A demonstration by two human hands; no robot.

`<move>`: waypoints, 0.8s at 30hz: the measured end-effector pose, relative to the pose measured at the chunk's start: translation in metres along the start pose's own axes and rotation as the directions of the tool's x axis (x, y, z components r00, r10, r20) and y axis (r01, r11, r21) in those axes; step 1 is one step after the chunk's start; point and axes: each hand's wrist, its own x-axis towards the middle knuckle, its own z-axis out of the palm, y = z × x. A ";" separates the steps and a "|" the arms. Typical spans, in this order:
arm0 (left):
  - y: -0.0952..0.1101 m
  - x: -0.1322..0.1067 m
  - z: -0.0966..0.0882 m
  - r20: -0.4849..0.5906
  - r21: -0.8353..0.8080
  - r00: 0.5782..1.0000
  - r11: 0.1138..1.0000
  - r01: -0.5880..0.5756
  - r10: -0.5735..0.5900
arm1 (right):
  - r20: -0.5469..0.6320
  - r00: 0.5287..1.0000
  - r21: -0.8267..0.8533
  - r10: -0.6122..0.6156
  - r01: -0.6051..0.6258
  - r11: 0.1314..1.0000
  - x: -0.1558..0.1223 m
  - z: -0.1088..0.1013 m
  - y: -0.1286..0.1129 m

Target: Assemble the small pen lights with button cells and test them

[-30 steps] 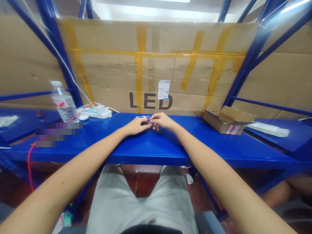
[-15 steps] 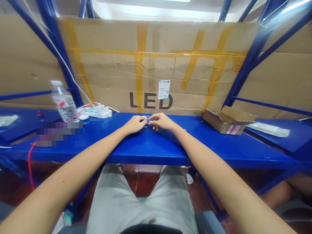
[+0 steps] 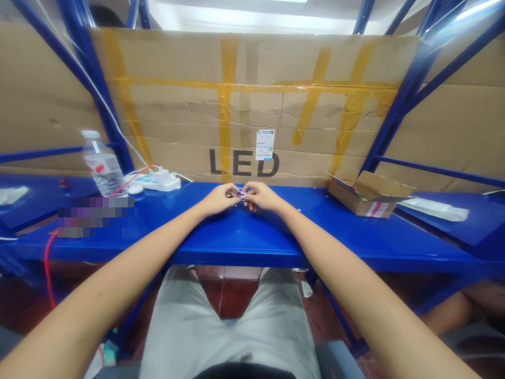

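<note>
My left hand [image 3: 219, 200] and my right hand [image 3: 260, 197] meet above the far middle of the blue table [image 3: 240, 237]. Between their fingertips is a small shiny metallic object [image 3: 239, 195] with silver and purplish glints. It is too small and too covered by fingers to name. The left thumb and forefinger curl round its left side. From the right, my other thumb and forefinger pinch it, with the remaining fingers bent beneath.
An open cardboard box [image 3: 369, 195] stands at the right beside a white tray [image 3: 434, 209]. To the left are a water bottle [image 3: 104, 171], a white power strip [image 3: 163, 180] and a red cable [image 3: 48, 258]. A large cardboard panel [image 3: 177, 116] closes off the back.
Both hands stay in the same place while their fingers shift on the shiny object. The left thumb and forefinger have parted a little. A dark rounded shape has appeared above the panel, upper left.
</note>
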 end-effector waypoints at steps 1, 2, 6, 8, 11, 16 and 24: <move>0.000 0.000 0.001 -0.018 -0.051 1.000 0.999 0.003 -0.004 | -0.003 1.000 0.043 -0.004 0.004 0.999 0.000 0.001 0.000; 0.000 0.001 0.001 -0.034 -0.090 0.999 0.996 0.008 -0.011 | -0.004 1.000 0.082 -0.010 0.010 0.997 0.000 0.001 0.000; 0.005 0.001 0.001 -0.070 -0.192 0.996 0.980 0.048 -0.063 | -0.009 0.999 0.189 -0.037 0.038 0.981 0.000 0.002 -0.002; 0.009 0.001 0.001 -0.078 -0.222 0.993 0.972 0.072 -0.092 | -0.011 0.999 0.220 -0.047 0.048 0.974 0.000 0.002 -0.003; 0.014 -0.001 0.001 -0.073 -0.218 0.991 0.972 0.093 -0.112 | -0.013 0.999 0.247 -0.051 0.053 0.968 0.000 0.002 -0.004; 0.016 -0.003 -0.002 -0.005 -0.152 0.998 0.986 0.068 -0.070 | -0.015 0.999 0.267 -0.030 0.033 0.963 -0.001 0.003 -0.007; 0.013 -0.001 -0.004 -0.027 -0.191 0.995 0.978 0.084 -0.091 | -0.050 0.998 0.237 -0.029 0.040 0.971 -0.002 0.002 -0.011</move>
